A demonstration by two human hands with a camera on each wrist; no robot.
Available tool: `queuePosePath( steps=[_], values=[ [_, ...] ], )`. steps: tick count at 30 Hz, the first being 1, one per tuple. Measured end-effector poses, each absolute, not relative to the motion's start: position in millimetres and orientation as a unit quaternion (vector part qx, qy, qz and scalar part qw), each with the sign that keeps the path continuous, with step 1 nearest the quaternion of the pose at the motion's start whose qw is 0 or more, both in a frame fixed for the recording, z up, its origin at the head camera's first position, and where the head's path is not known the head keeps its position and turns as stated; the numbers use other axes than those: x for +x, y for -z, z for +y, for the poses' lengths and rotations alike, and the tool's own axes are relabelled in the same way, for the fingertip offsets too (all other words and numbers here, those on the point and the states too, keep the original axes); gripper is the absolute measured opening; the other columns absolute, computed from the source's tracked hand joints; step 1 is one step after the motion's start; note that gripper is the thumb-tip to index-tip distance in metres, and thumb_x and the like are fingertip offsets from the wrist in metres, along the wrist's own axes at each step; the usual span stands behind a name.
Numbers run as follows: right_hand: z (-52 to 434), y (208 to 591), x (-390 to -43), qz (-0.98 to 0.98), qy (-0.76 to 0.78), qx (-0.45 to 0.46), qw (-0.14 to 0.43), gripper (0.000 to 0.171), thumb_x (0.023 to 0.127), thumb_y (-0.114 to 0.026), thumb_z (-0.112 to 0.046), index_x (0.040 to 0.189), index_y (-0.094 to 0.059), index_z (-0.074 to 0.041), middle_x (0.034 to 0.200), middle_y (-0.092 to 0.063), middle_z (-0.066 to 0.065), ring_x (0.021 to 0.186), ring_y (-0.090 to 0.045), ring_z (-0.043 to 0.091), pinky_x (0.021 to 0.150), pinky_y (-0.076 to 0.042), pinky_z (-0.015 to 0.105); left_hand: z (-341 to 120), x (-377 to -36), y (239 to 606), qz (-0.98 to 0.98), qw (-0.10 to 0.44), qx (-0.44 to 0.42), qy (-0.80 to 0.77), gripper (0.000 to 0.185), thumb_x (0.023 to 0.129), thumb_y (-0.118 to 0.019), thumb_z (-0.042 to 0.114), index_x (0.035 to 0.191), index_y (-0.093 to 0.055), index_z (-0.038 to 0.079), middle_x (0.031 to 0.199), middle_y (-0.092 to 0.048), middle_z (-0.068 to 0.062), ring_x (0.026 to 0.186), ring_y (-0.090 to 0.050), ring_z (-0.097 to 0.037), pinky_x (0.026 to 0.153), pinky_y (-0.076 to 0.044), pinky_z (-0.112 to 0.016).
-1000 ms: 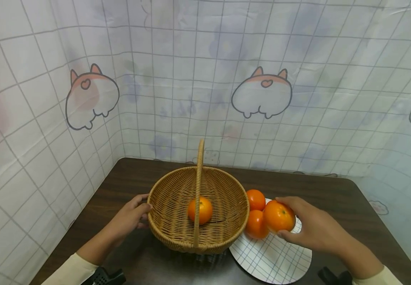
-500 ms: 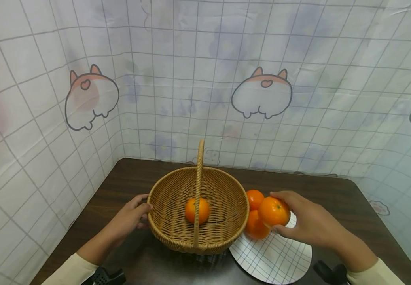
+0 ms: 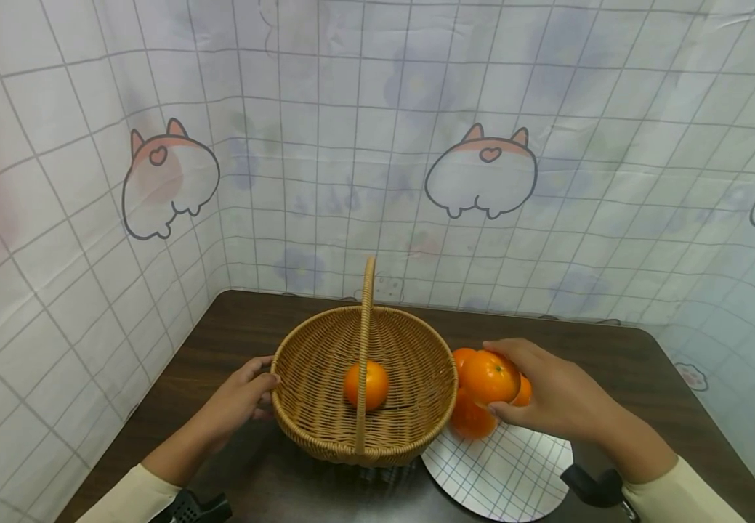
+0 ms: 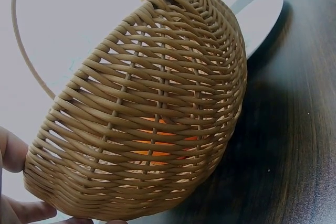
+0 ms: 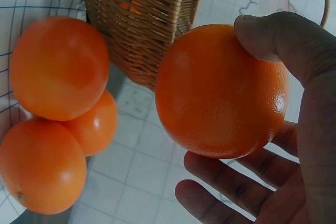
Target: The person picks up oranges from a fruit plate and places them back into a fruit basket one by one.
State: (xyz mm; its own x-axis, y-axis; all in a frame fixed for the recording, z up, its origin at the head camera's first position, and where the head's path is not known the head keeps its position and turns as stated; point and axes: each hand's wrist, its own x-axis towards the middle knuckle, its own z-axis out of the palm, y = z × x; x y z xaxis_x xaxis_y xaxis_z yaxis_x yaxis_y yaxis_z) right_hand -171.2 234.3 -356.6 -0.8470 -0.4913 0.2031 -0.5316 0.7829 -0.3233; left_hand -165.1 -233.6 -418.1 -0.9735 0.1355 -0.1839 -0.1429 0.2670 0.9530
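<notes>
A round wicker basket (image 3: 315, 356) with a tall handle stands in the middle of the head view, one orange (image 3: 378, 385) inside it. My left hand (image 3: 241, 398) grips its left rim, thumb over the edge and fingers outside. Just right of the basket, my right hand (image 3: 550, 388) holds another orange (image 3: 488, 376) between thumb and fingers, raised above the plate. In the right wrist view the held orange (image 5: 220, 95) is near the basket's outer side (image 5: 136, 24), below rim height in that picture. Three more oranges, one of them low at the front (image 3: 473, 420), rest on the plate.
The round white plate (image 3: 508, 472) with a blue grid sits to the right of the basket, partly behind it. Both stand on a dark wooden table (image 3: 259, 483). A grid-patterned cloth (image 3: 325, 181) with cartoon animals hangs behind and along the sides.
My right hand has carried its orange leftward and slightly up towards the basket, uncovering an orange behind it on the plate. My left hand and the basket have stayed put.
</notes>
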Motion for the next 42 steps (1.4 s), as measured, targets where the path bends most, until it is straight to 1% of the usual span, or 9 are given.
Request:
queuePosePath(
  steps=[7, 17, 24, 33, 38, 42],
  values=[
    [228.3, 352.6, -174.3, -0.939, -0.183, 0.284, 0.059, 0.081, 0.078, -0.089, -0.038, 0.147, -0.051, -0.019, 0.142, -0.056, 0.0, 0.089, -0.06, 0.006, 0.073, -0.056, 0.027, -233.8, -165.5, 419.1, 0.788, 0.116, -0.004, -0.605, 0.057, 0.108, -0.048, 0.027, 0.156, -0.031, 0.001, 0.138, -0.054, -0.027, 0.115, -0.064, -0.037, 0.088, -0.057, -0.052],
    [220.1, 350.1, -179.9, -0.936, -0.183, 0.294, 0.064, 0.081, 0.078, -0.088, -0.041, 0.148, -0.051, -0.022, 0.141, -0.056, -0.004, 0.095, -0.063, 0.008, 0.078, -0.057, 0.033, -233.9, -166.1, 418.8, 0.79, 0.118, -0.005, -0.601, 0.057, 0.108, -0.048, 0.027, 0.156, -0.031, 0.001, 0.14, -0.053, -0.026, 0.116, -0.063, -0.037, 0.088, -0.057, -0.052],
    [213.7, 349.1, -183.7, -0.929, -0.19, 0.311, 0.068, 0.08, 0.079, -0.088, -0.04, 0.147, -0.052, -0.02, 0.141, -0.057, -0.001, 0.099, -0.064, 0.011, 0.079, -0.057, 0.037, -233.4, -166.3, 418.2, 0.791, 0.117, -0.007, -0.601, 0.057, 0.108, -0.048, 0.027, 0.156, -0.032, 0.002, 0.138, -0.054, -0.026, 0.113, -0.065, -0.035, 0.087, -0.058, -0.052],
    [205.7, 350.3, -187.2, -0.928, -0.192, 0.312, 0.061, 0.08, 0.079, -0.087, -0.042, 0.148, -0.051, -0.023, 0.142, -0.056, -0.002, 0.104, -0.065, 0.014, 0.082, -0.057, 0.041, -233.3, -166.0, 418.2, 0.793, 0.117, -0.009, -0.598, 0.057, 0.108, -0.049, 0.028, 0.156, -0.032, 0.002, 0.138, -0.055, -0.026, 0.113, -0.065, -0.035, 0.088, -0.057, -0.053],
    [200.9, 351.0, -188.8, -0.927, -0.19, 0.317, 0.06, 0.081, 0.079, -0.087, -0.044, 0.148, -0.051, -0.024, 0.142, -0.056, -0.003, 0.105, -0.064, 0.014, 0.083, -0.057, 0.041, -233.3, -165.8, 418.6, 0.793, 0.118, -0.011, -0.597, 0.057, 0.108, -0.049, 0.028, 0.156, -0.032, 0.002, 0.139, -0.054, -0.026, 0.114, -0.065, -0.035, 0.088, -0.057, -0.053],
    [195.7, 350.5, -189.7, -0.926, -0.187, 0.324, 0.058, 0.081, 0.079, -0.086, -0.045, 0.149, -0.051, -0.022, 0.142, -0.056, -0.003, 0.105, -0.064, 0.014, 0.082, -0.057, 0.04, -233.1, -165.7, 418.2, 0.793, 0.118, -0.011, -0.598, 0.057, 0.108, -0.049, 0.028, 0.156, -0.032, 0.002, 0.139, -0.053, -0.026, 0.114, -0.064, -0.035, 0.088, -0.057, -0.053]
  ],
)
